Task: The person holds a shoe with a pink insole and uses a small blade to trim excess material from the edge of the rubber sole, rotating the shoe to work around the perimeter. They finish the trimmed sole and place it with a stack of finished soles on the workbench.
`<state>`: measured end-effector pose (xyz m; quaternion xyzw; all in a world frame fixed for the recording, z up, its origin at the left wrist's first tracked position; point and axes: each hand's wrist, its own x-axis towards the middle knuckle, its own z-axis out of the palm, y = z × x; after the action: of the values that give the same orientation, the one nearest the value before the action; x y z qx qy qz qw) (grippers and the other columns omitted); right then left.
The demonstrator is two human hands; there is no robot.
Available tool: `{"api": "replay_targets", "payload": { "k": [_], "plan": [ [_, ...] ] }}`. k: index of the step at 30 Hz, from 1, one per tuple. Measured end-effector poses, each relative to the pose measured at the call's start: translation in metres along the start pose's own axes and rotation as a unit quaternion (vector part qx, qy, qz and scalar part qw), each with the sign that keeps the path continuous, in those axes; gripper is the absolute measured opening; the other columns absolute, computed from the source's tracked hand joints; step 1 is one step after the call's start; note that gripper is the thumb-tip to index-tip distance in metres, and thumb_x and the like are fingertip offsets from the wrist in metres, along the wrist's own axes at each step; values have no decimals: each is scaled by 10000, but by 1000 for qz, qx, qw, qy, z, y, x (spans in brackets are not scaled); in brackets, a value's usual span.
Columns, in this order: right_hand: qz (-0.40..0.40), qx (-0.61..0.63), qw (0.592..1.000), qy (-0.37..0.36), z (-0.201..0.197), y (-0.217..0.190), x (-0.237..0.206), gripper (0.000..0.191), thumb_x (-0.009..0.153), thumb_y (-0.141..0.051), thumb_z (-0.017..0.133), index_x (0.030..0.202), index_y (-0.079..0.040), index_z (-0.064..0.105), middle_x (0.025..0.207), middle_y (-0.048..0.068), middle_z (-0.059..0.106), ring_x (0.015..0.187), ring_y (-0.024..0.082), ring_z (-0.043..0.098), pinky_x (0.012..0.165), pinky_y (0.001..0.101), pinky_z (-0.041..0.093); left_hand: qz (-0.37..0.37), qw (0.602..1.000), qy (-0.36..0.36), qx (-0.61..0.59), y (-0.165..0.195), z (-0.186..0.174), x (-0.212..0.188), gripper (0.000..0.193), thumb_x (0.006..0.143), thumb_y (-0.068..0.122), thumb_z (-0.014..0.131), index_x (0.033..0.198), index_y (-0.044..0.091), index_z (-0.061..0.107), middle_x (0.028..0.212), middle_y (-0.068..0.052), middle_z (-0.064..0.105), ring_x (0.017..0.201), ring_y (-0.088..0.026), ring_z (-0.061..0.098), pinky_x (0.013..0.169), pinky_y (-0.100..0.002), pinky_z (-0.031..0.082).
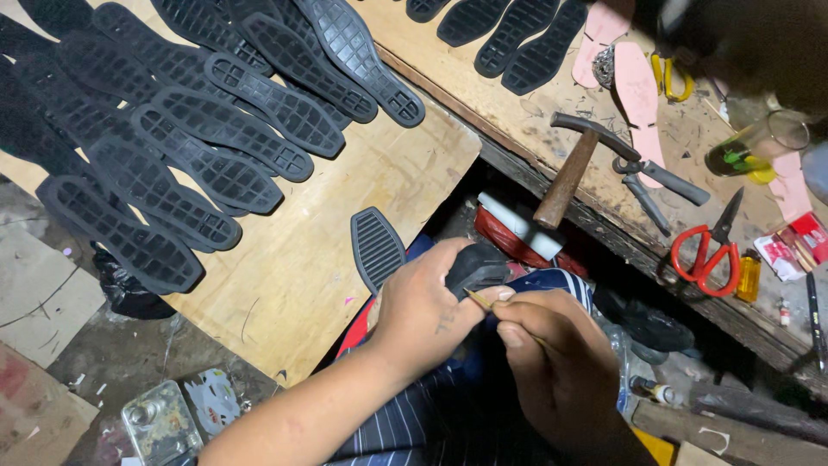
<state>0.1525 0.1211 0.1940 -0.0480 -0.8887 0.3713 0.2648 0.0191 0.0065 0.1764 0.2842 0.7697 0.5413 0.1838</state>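
A black sole is clamped in the left hand; a thin stick, pinched by the right hand, meets it at eleven o'clock.

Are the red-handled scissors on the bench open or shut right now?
Open. The red-handled scissors lie flat on the workbench with the two blades spread apart in a V, and the handle loops sit separated.
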Motion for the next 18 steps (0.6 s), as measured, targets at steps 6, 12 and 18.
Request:
{"api": "replay_targets", "payload": {
  "k": [6, 12, 18],
  "plan": [
    [-49, -40, 998, 9, 5, 1, 6, 169, 975, -74, 629, 1142, -54, 608, 1047, 125, 706, 930, 270, 721, 863, 383, 566, 87, 995, 52, 10, -6, 10, -3, 307, 796, 206, 749, 1085, 120, 690, 981, -122, 752, 940, -338, 733, 775, -403, 576],
    [-20, -97, 995, 2, 2, -2, 7, 169, 948, -77, 640, 1115, -55, 629, 1007, 145, 696, 897, 296, 706, 817, 403, 557, 81, 995, 50, 22, -7, 10, -4, 263, 824, 202, 727, 1076, 132, 695, 969, -112, 755, 915, -340, 730, 754, -420, 569],
    [-6, -94, 996, 8, 1, -5, 8, 170, 966, -71, 629, 1131, -34, 612, 1008, 163, 688, 881, 280, 708, 792, 384, 564, 80, 996, 36, 22, -5, 5, -5, 286, 818, 230, 743, 1078, 123, 689, 963, -115, 755, 893, -338, 730, 744, -421, 567]
  ]
}}
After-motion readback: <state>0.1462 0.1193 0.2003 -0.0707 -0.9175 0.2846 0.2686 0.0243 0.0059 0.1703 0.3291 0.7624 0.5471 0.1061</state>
